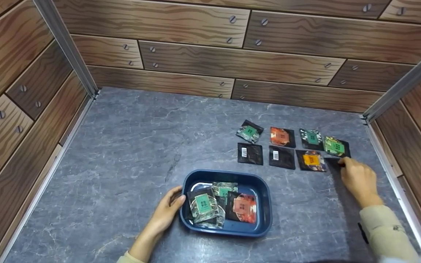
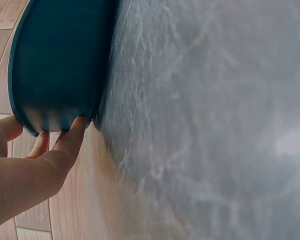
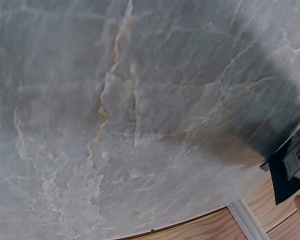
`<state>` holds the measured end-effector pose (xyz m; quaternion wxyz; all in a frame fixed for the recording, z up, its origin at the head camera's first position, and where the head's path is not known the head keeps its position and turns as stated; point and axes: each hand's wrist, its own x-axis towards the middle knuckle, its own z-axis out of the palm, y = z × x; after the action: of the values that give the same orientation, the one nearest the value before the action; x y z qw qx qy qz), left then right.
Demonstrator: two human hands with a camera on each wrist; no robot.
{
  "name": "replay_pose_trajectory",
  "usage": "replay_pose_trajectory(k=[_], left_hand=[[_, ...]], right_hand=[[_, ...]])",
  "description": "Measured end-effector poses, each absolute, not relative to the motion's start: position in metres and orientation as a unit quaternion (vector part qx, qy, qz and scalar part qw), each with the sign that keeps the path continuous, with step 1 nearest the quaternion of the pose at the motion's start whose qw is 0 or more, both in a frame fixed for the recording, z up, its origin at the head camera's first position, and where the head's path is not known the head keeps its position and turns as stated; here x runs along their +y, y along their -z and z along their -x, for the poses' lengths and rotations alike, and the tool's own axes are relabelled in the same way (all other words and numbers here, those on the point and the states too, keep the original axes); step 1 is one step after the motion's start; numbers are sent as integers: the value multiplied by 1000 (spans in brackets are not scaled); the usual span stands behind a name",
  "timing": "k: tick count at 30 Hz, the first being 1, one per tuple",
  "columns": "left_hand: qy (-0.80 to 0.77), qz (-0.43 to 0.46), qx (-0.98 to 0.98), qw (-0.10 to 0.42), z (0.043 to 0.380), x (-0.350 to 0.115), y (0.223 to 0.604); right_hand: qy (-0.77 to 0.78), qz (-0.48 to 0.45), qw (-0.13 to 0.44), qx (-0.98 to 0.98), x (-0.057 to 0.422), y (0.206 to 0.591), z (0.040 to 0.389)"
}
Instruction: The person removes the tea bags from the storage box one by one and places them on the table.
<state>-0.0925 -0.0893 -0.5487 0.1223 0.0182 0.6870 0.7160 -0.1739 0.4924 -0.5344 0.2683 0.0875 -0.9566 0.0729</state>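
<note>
My left hand (image 1: 166, 210) is at the left end of a blue plastic tub (image 1: 270, 204), thumb at the rim and fingertips against the outer wall in the left wrist view. Inside the tub lie several flat sachets, among them a green-labelled sachet (image 1: 204, 202) and a red sachet (image 1: 242, 207). At the right, my right hand (image 1: 359, 179) pinches a dark sachet (image 1: 333, 160) by its edge, just right of an orange-labelled sachet (image 1: 311, 160). The right wrist view shows a pale printed label on the held sachet (image 3: 282, 185); the rest of it is cut off.
Two rows of sachets lie at the back right, including a green-and-yellow sachet (image 1: 336, 146), a red-orange sachet (image 1: 282, 137) and a black sachet (image 1: 250, 153) with its barcode up. Wood-patterned walls (image 1: 196, 54) enclose the grey marbled table (image 1: 130, 153) at the back and sides.
</note>
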Motion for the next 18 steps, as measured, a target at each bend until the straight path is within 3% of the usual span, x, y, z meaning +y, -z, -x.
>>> replay_pose_trajectory(k=[8,18], left_hand=[[-717,-15,686,122,93,-89,549],[-714,-6,689,128,92,-89,548]], right_hand=[[-74,-75,144,-984,500,539,176],[-76,-112,156,-978,502,549,174]])
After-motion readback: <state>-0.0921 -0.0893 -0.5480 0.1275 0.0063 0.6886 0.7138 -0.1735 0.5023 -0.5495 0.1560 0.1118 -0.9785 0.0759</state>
